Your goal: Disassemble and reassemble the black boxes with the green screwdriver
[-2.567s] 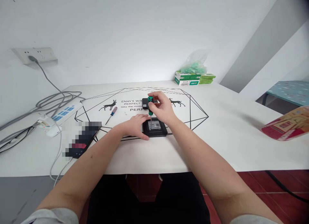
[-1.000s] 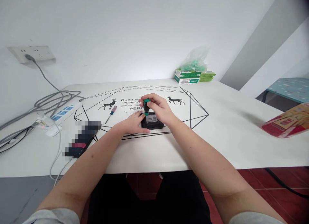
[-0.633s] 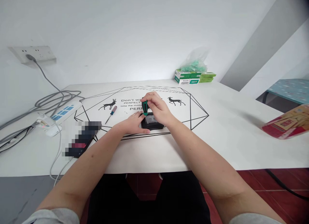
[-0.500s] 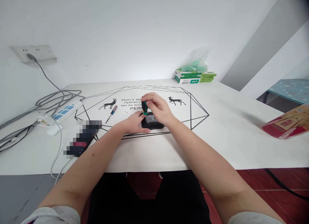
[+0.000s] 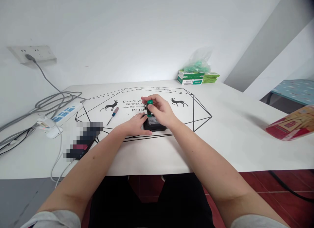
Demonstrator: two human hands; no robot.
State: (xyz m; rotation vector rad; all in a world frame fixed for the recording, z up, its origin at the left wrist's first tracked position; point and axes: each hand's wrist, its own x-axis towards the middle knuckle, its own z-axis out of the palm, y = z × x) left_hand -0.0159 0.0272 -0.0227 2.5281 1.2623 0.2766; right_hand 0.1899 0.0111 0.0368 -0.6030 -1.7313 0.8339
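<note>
A small black device (image 5: 157, 126) with a pale label lies flat on the white table. My left hand (image 5: 135, 124) rests against its left side, the thumb along the near edge and the fingers at the far left corner. Above the device, my right hand (image 5: 159, 109) grips a green and black screwdriver (image 5: 149, 107) by its handle, which stands nearly upright over the device's far left part. The screwdriver's tip is too small to make out. A second screwdriver (image 5: 113, 116), with a blue and reddish handle, lies to the left of my hands.
To the left are a blurred dark object (image 5: 85, 141), a power strip (image 5: 66, 114) and coiled grey cables (image 5: 55, 98). Green and white boxes (image 5: 190, 78) under a plastic bag stand at the back. A red and yellow package (image 5: 290, 124) lies at the right.
The screwdriver handle has tilted more upright and its green end now shows. The fingers of my right hand have opened a little around it. My left hand has hardly moved.
</note>
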